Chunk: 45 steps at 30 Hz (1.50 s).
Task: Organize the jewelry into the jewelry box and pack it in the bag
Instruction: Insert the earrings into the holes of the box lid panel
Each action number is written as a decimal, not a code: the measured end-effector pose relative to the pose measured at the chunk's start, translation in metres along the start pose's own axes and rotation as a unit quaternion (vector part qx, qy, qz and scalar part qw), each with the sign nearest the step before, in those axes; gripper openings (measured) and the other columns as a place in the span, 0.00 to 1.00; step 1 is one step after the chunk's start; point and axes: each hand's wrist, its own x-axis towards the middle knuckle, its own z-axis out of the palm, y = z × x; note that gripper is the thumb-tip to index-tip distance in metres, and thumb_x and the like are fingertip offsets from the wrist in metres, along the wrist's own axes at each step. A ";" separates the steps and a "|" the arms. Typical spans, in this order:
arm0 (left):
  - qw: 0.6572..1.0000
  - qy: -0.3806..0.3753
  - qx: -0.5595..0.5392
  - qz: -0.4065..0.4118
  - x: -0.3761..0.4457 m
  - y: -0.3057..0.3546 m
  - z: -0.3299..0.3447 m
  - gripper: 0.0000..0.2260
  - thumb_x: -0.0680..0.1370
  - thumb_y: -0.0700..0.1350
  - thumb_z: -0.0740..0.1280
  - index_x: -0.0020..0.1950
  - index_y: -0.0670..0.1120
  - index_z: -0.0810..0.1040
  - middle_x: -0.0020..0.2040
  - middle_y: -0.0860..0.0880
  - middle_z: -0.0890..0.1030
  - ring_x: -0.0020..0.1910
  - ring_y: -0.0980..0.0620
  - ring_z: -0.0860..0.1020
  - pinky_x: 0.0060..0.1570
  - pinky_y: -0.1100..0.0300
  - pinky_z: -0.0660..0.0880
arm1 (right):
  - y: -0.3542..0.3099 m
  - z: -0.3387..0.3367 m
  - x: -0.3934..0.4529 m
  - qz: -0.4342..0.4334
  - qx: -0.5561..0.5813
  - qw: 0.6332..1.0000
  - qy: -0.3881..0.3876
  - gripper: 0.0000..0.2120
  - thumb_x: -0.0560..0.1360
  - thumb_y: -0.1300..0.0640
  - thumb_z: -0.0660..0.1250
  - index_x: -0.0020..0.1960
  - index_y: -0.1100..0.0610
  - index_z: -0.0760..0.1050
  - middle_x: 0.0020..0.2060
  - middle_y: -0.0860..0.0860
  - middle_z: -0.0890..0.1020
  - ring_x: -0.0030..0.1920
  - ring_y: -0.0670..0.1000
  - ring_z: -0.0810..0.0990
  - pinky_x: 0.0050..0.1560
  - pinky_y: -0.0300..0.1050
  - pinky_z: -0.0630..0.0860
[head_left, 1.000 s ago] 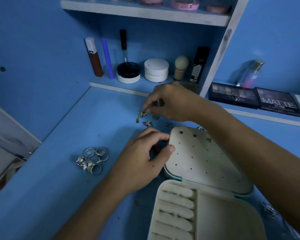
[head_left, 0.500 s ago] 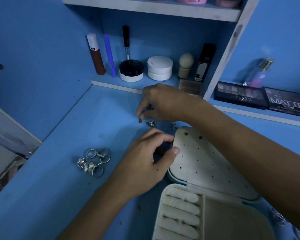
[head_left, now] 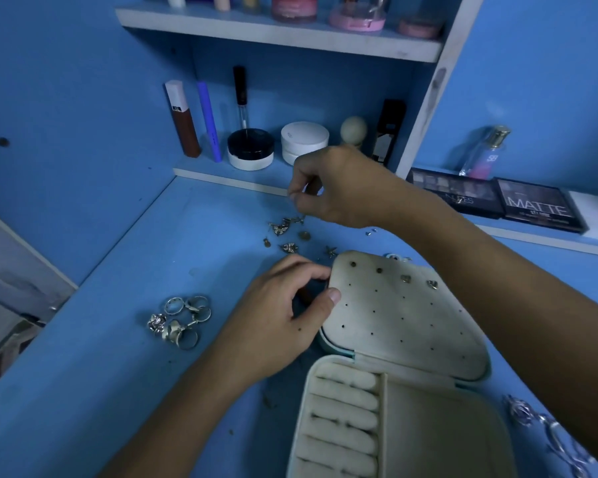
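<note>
1. Jewelry box (head_left: 401, 343) lies open at the counter's near edge, four studs in its lid.
2. Right hand (head_left: 339, 188) has lifted from the earrings (head_left: 285, 236), grip pinching something tiny.
3. Left hand (head_left: 277, 322) still pinches the lid's edge.

A: Where does the jewelry box (head_left: 404, 401) sit?
B: On the desk (head_left: 101, 357), near the front, right of middle. Its lid panel (head_left: 401, 315) lies open behind the base, and the ring rolls (head_left: 344, 419) fill the base's left side.

A: And the loose pieces?
B: The rings (head_left: 182, 320) cluster left of the box. The earrings (head_left: 289, 236) lie scattered behind the lid's far left corner. A few studs (head_left: 418, 281) sit in the lid's far row of holes.

A: Anything on the right?
B: Something chain-like (head_left: 546, 432), I think, at the box's right.

A: Behind all that?
B: Cosmetics (head_left: 249, 146) stand on the ledge at the back; the palettes (head_left: 497, 198) lie further right.
</note>
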 end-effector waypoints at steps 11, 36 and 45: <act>1.000 0.022 -0.020 0.009 0.000 0.000 0.001 0.10 0.76 0.53 0.66 0.56 0.54 0.79 0.52 0.61 0.78 0.51 0.58 0.77 0.43 0.71 0.70 | 0.014 -0.038 -0.090 0.073 0.074 0.983 0.151 0.02 0.75 0.59 0.74 0.43 0.56 0.83 0.37 0.46 0.84 0.38 0.44 0.81 0.40 0.30 0.75; 0.987 0.027 -0.157 0.003 -0.003 0.012 0.005 0.22 0.77 0.37 0.69 0.62 0.62 0.75 0.49 0.55 0.82 0.47 0.55 0.81 0.52 0.61 0.78 | 0.008 -0.011 -0.248 0.279 0.249 0.865 0.334 0.06 0.67 0.56 0.79 0.37 0.46 0.84 0.33 0.46 0.85 0.38 0.62 0.81 0.40 0.51 0.78; 0.987 0.029 -0.157 0.005 -0.004 0.012 0.003 0.19 0.75 0.48 0.73 0.62 0.64 0.75 0.50 0.53 0.82 0.48 0.54 0.82 0.54 0.54 0.78 | 0.005 0.003 -0.247 0.213 0.227 0.897 0.315 0.14 0.76 0.66 0.71 0.44 0.46 0.84 0.43 0.42 0.83 0.41 0.51 0.82 0.39 0.56 0.81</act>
